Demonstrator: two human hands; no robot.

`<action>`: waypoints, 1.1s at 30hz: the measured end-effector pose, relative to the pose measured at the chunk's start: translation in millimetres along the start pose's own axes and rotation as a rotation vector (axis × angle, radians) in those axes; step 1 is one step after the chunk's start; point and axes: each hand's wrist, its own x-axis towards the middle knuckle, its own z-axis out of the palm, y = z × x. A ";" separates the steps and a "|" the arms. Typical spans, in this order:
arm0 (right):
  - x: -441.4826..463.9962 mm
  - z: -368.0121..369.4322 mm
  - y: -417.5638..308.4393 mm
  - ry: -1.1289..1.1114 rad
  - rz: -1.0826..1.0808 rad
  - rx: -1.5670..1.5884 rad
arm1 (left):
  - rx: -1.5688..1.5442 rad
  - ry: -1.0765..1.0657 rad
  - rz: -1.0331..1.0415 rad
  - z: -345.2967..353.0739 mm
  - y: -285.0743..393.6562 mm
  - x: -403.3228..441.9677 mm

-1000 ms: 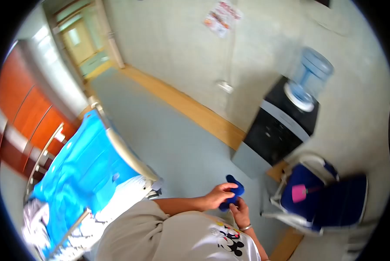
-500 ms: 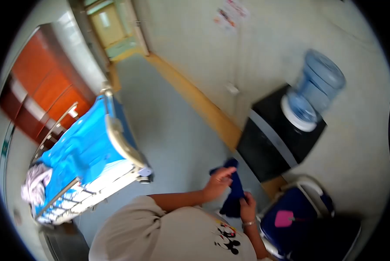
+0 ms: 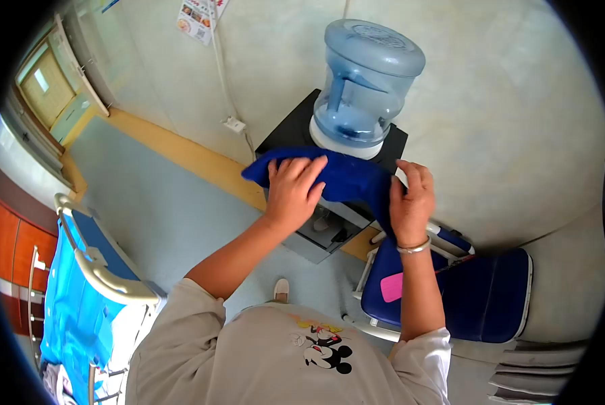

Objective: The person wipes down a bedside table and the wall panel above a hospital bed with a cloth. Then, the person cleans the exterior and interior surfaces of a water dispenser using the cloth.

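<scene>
Just above frame centre, blue cloth [image 3: 353, 179] spans in front of the cooler [image 3: 292, 125], left hand [image 3: 292, 192] spread over it, right hand [image 3: 414, 206] curled at its drooping end, pinch unclear, presumably keeping it stretched.

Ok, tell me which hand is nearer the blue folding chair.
Right. The right hand appears just beyond the blue folding chair, at the blue cloth's right end; the left hand is farther off to the chair's left, on the cloth's other side.

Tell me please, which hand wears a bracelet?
The right hand: a silvery bracelet sits on its wrist, while the left hand has a bare wrist.
</scene>
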 end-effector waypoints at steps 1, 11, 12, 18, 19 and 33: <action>0.5 9.1 -1.7 -0.051 0.000 0.015 | 0.001 -0.111 -0.108 8.8 -5.1 6.2; -30.0 83.8 18.9 -0.416 0.024 -0.178 | 0.024 -0.198 -0.003 45.0 -89.2 25.2; -27.5 82.6 18.3 -0.437 0.056 -0.139 | -0.001 -0.186 -0.020 47.4 -95.5 24.3; -37.5 62.4 30.8 -0.505 0.127 0.048 | -0.222 -0.230 -0.141 52.7 -111.5 25.0; -36.7 62.0 37.5 -0.511 0.129 0.042 | -0.236 -0.239 -0.163 49.4 -110.9 27.3; 41.3 132.5 214.4 -0.369 0.051 -0.028 | 0.197 -0.399 -0.505 70.3 -119.7 46.5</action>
